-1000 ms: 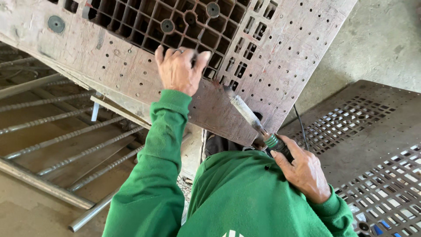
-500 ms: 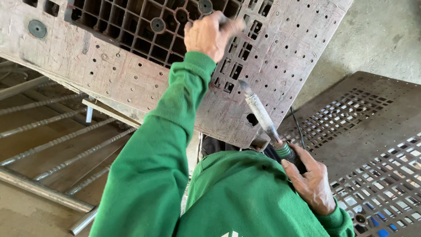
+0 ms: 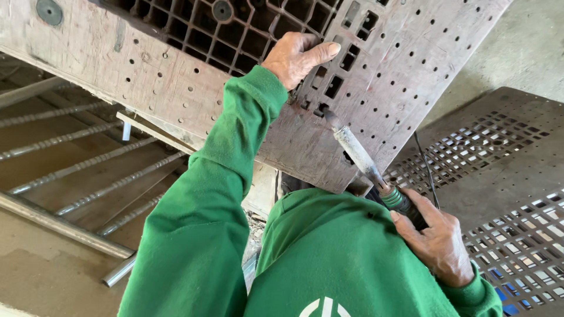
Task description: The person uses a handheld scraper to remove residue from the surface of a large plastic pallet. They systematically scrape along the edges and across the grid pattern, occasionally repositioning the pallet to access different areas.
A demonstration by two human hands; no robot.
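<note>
2 hands closed: left hand grips the perforated panel overhead; right hand clasps the tool.

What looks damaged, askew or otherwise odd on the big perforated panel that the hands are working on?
The large brown perforated plastic panel is tilted, not flat; the left hand grips its grid openings. Its surface looks worn, stained and scratched. The grey crusted metal tool with a green collar, held by the right hand, points at its lower edge. No clear break is visible.
</note>
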